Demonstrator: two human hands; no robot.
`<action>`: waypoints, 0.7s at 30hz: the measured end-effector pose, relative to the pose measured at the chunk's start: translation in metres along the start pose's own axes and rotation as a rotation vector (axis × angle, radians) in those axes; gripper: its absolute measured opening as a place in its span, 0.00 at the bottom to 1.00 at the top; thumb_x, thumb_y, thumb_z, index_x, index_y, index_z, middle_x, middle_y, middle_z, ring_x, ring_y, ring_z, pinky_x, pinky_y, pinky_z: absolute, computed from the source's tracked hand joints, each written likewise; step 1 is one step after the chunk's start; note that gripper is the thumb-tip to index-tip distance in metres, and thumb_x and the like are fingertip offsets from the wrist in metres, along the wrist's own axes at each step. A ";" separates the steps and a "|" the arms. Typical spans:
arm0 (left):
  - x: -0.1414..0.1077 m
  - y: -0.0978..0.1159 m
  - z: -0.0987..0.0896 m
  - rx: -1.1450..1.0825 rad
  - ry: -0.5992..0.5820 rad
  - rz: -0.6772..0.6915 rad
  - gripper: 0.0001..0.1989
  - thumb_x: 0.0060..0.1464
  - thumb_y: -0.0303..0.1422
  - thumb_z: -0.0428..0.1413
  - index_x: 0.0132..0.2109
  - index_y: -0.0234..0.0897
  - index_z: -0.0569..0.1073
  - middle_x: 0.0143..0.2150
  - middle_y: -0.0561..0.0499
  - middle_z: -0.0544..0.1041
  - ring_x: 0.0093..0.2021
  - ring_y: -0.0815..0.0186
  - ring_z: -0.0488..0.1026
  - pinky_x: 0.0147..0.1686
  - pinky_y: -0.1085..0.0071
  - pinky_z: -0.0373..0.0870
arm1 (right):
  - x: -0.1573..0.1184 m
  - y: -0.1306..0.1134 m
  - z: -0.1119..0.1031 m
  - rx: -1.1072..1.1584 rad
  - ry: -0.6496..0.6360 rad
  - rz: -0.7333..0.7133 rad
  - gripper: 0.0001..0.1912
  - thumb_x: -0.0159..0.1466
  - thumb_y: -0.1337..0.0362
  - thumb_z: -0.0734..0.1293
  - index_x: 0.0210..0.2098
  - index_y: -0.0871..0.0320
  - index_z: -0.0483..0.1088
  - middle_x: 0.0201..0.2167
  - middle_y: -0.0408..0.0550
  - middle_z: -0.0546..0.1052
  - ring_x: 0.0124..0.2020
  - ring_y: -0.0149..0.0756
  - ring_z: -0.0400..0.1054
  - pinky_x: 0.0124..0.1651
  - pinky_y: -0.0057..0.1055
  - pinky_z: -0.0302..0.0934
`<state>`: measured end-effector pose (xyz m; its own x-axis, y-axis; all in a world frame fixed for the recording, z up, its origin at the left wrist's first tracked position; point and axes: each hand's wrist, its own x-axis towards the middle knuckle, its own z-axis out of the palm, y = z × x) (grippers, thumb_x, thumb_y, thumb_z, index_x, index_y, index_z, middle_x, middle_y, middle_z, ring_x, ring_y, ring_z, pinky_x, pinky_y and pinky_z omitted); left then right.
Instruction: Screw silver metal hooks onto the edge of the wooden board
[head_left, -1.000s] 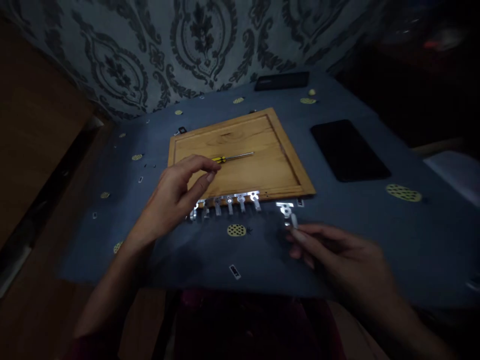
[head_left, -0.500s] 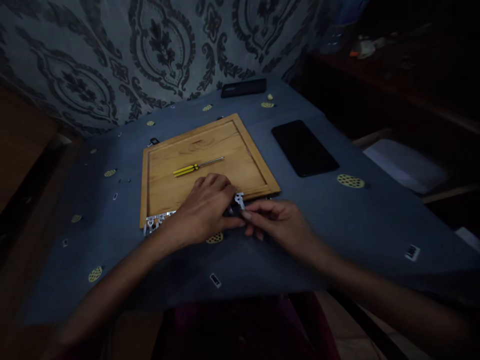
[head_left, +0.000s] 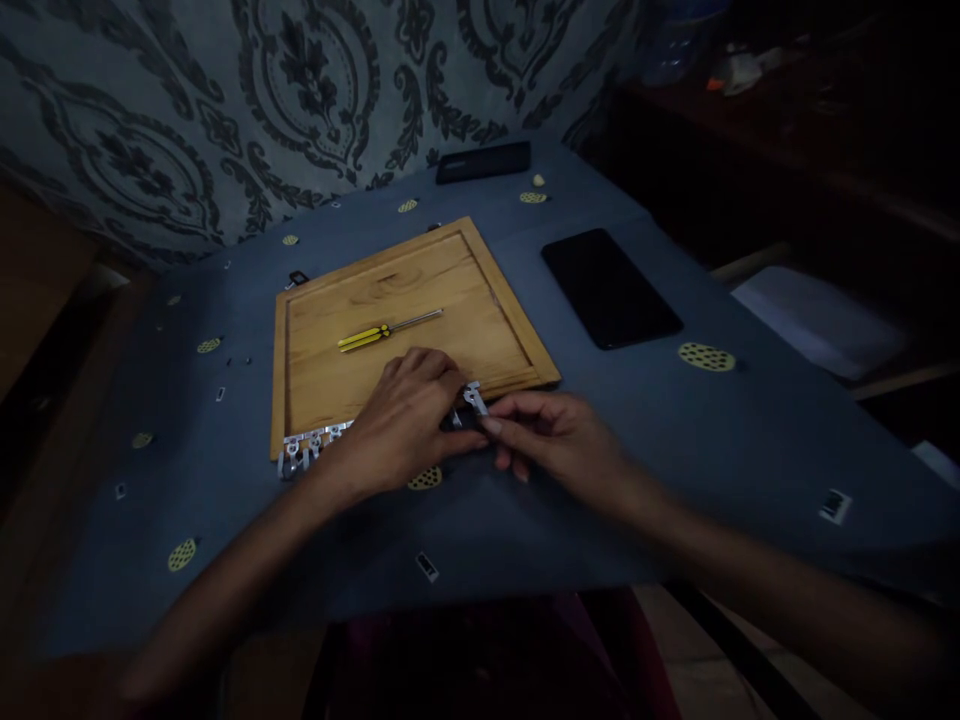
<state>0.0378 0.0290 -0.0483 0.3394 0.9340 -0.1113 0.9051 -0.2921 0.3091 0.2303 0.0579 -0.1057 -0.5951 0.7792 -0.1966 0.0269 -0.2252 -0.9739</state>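
Observation:
A framed wooden board [head_left: 397,330] lies on the blue patterned tablecloth. Silver metal hooks [head_left: 304,446] line its near edge at the left. My left hand [head_left: 409,420] rests over the near edge with bent fingers, its thumb toward the right; what it grips is hidden beneath the fingers. Between thumb and fingers my right hand [head_left: 544,430] pinches a silver metal hook [head_left: 474,396] at the board's near edge, right beside my left fingers. A yellow-handled screwdriver [head_left: 367,338] lies on the board, its shaft pointing right.
A black phone [head_left: 611,288] lies right of the board. Behind the board is a dark phone case [head_left: 484,162]. A small dark clip [head_left: 298,279] sits at the far left corner. A dark wooden surface with a plastic bottle [head_left: 671,50] stands at the back right.
The view has shifted slightly. The metal hook in my right hand has tilted a little to the left; both hands have otherwise stayed almost in place.

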 end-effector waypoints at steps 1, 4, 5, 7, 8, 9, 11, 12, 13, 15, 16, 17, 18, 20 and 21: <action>-0.001 -0.001 0.000 -0.011 0.004 -0.003 0.20 0.59 0.43 0.67 0.52 0.35 0.76 0.54 0.44 0.76 0.59 0.52 0.69 0.60 0.54 0.67 | 0.000 0.000 0.000 0.003 0.003 0.000 0.23 0.58 0.42 0.77 0.29 0.56 0.76 0.18 0.40 0.75 0.17 0.26 0.64 0.23 0.27 0.61; -0.002 -0.003 0.000 -0.037 0.015 -0.012 0.18 0.58 0.41 0.67 0.50 0.36 0.76 0.54 0.44 0.77 0.58 0.52 0.70 0.59 0.54 0.68 | -0.001 0.000 0.001 0.011 0.009 0.011 0.23 0.57 0.43 0.77 0.29 0.56 0.76 0.18 0.41 0.75 0.17 0.27 0.64 0.22 0.27 0.60; -0.003 -0.003 0.000 -0.044 0.018 -0.014 0.18 0.58 0.41 0.68 0.50 0.36 0.76 0.54 0.44 0.77 0.58 0.52 0.70 0.59 0.54 0.69 | -0.001 -0.001 0.002 0.015 0.012 0.017 0.23 0.57 0.43 0.77 0.29 0.56 0.76 0.18 0.41 0.75 0.17 0.27 0.64 0.22 0.27 0.60; -0.004 -0.005 -0.001 -0.057 0.024 -0.020 0.19 0.57 0.40 0.68 0.51 0.36 0.76 0.54 0.43 0.77 0.58 0.51 0.70 0.59 0.54 0.69 | -0.002 -0.002 0.002 0.022 0.013 0.024 0.23 0.56 0.42 0.78 0.29 0.57 0.75 0.18 0.40 0.75 0.17 0.26 0.64 0.22 0.27 0.59; -0.005 -0.005 -0.002 -0.065 0.027 -0.021 0.20 0.57 0.40 0.68 0.52 0.36 0.76 0.54 0.43 0.77 0.59 0.51 0.70 0.59 0.54 0.69 | -0.002 -0.003 0.003 0.024 0.015 0.025 0.24 0.56 0.42 0.78 0.29 0.57 0.75 0.18 0.40 0.75 0.17 0.26 0.63 0.22 0.26 0.58; -0.006 -0.006 -0.003 -0.073 0.029 -0.023 0.20 0.57 0.40 0.69 0.52 0.36 0.76 0.54 0.43 0.77 0.59 0.51 0.70 0.59 0.54 0.69 | -0.002 -0.003 0.003 0.024 0.016 0.025 0.24 0.55 0.42 0.78 0.29 0.57 0.75 0.18 0.40 0.74 0.17 0.26 0.63 0.21 0.26 0.58; -0.007 -0.007 -0.004 -0.083 0.029 -0.026 0.18 0.57 0.40 0.69 0.50 0.35 0.77 0.53 0.43 0.77 0.58 0.52 0.71 0.58 0.55 0.70 | -0.002 -0.003 0.003 0.012 0.012 0.021 0.24 0.56 0.42 0.77 0.29 0.57 0.75 0.18 0.40 0.74 0.17 0.26 0.63 0.21 0.26 0.58; -0.007 -0.007 -0.005 -0.087 0.033 -0.027 0.17 0.57 0.40 0.68 0.48 0.35 0.77 0.52 0.44 0.77 0.57 0.52 0.71 0.58 0.55 0.70 | -0.002 -0.002 0.002 0.003 0.012 0.018 0.23 0.57 0.43 0.77 0.30 0.57 0.75 0.18 0.40 0.75 0.17 0.26 0.64 0.21 0.27 0.58; -0.007 -0.008 -0.005 -0.088 0.038 -0.029 0.16 0.57 0.40 0.68 0.47 0.35 0.77 0.51 0.44 0.78 0.56 0.52 0.71 0.57 0.55 0.70 | -0.003 -0.002 0.002 -0.008 0.013 0.014 0.22 0.58 0.43 0.76 0.30 0.57 0.75 0.18 0.40 0.75 0.17 0.26 0.64 0.22 0.27 0.58; -0.008 -0.009 -0.006 -0.092 0.050 -0.034 0.14 0.58 0.40 0.68 0.44 0.35 0.77 0.50 0.44 0.78 0.55 0.53 0.72 0.56 0.56 0.70 | -0.003 0.000 0.001 -0.026 0.016 0.003 0.21 0.60 0.44 0.76 0.30 0.57 0.76 0.19 0.41 0.75 0.18 0.26 0.64 0.22 0.27 0.59; -0.009 -0.009 -0.007 -0.095 0.056 -0.035 0.14 0.58 0.40 0.68 0.44 0.35 0.77 0.49 0.44 0.78 0.55 0.53 0.72 0.56 0.56 0.70 | -0.003 0.000 0.001 -0.031 0.018 -0.002 0.20 0.60 0.45 0.76 0.30 0.56 0.76 0.19 0.41 0.75 0.18 0.26 0.64 0.22 0.27 0.59; -0.009 -0.010 -0.007 -0.100 0.058 -0.036 0.14 0.58 0.40 0.68 0.44 0.35 0.77 0.49 0.45 0.78 0.54 0.53 0.72 0.56 0.56 0.70 | -0.003 0.001 0.001 -0.031 0.021 -0.006 0.20 0.61 0.45 0.76 0.30 0.56 0.76 0.19 0.41 0.75 0.18 0.26 0.64 0.22 0.27 0.59; -0.009 -0.011 -0.007 -0.104 0.056 -0.035 0.14 0.58 0.40 0.67 0.44 0.36 0.77 0.48 0.45 0.78 0.54 0.53 0.72 0.56 0.56 0.70 | -0.003 0.001 0.001 -0.029 0.022 -0.008 0.20 0.60 0.45 0.76 0.31 0.56 0.76 0.19 0.41 0.75 0.18 0.26 0.64 0.22 0.27 0.59; -0.010 -0.012 -0.006 -0.112 0.059 -0.033 0.14 0.59 0.40 0.67 0.46 0.36 0.77 0.49 0.45 0.78 0.54 0.53 0.72 0.55 0.56 0.70 | -0.003 0.002 0.001 -0.021 0.030 -0.009 0.20 0.61 0.46 0.76 0.31 0.56 0.76 0.19 0.40 0.75 0.18 0.27 0.65 0.22 0.27 0.60; -0.011 -0.013 -0.005 -0.115 0.062 -0.033 0.14 0.59 0.41 0.67 0.46 0.36 0.77 0.49 0.45 0.78 0.54 0.53 0.72 0.55 0.57 0.70 | -0.003 0.002 0.001 -0.017 0.033 -0.008 0.19 0.61 0.46 0.76 0.31 0.56 0.76 0.19 0.40 0.75 0.18 0.27 0.65 0.22 0.27 0.60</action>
<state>0.0212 0.0235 -0.0460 0.2905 0.9547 -0.0651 0.8786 -0.2391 0.4133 0.2313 0.0545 -0.1068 -0.5686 0.7998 -0.1926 0.0366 -0.2093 -0.9772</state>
